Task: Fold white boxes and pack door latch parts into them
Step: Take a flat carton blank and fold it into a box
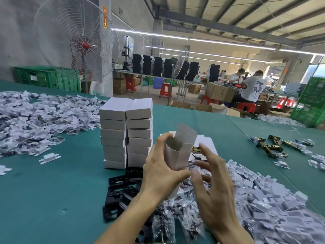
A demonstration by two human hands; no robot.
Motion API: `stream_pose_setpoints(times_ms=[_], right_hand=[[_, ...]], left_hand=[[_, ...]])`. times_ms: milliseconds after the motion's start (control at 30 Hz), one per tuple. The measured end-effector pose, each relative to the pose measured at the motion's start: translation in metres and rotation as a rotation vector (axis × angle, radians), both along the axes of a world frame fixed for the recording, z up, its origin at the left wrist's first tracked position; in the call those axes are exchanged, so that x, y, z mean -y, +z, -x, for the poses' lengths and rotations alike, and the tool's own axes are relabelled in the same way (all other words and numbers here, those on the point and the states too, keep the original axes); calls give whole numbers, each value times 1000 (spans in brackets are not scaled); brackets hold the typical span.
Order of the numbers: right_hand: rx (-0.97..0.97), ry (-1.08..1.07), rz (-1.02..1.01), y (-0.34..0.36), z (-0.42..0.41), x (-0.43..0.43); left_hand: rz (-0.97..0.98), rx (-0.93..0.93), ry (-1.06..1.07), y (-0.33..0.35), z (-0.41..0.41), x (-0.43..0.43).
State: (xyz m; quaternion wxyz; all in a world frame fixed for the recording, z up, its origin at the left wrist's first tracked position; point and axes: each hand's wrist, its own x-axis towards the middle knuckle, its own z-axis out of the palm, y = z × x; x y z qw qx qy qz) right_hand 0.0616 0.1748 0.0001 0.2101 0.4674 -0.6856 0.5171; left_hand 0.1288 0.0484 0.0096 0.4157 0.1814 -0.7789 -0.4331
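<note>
Two stacks of closed white boxes point(126, 134) stand just beyond our left hand point(158, 171): one batch looks done. That hand grips a half-formed box point(175, 155), top flap up, seemingly empty. Right hand point(216, 194) spread loose beside it, holding nothing. Brass latches point(269, 147) far to its right, not yet packed.

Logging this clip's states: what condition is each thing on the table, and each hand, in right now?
white box: upright in the left hand, top open, flap raised.
left hand: grips the white box.
right hand: fingers spread beside the box, holding nothing.
stacked boxes: closed, two columns on the table.
brass latches: loose, unpacked, on the table.
black plates: loose pile by the stacks.
</note>
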Motion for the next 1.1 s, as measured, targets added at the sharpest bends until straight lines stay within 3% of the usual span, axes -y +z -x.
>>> stream_pose_setpoints(times_ms=[200,367,533,600,700,767,867,1100], right_hand=[[-12,-20,-101,4,-13,11],[-14,-58,-140,2,-16,9],[65,-6,-145,8,-17,4],[147,52,-1,15,-18,2],[465,232,329,30,-20,1],[660,281,417,38,-20,1],[784,320,354,41,-20,3],[763,216,277,31,-14,6]], left_hand=[[122,-94,53,-1,-1,-4],[377,-48,67,-1,-1,-13],[441,-56,112,-3,0,-10],[456,-73,94,-6,2,-9],[505,-60,78,-8,3,-9],[542,-36,79,-8,2,-9],[563,9,101,-8,1,-9],[625,69,162,-9,5,-10]])
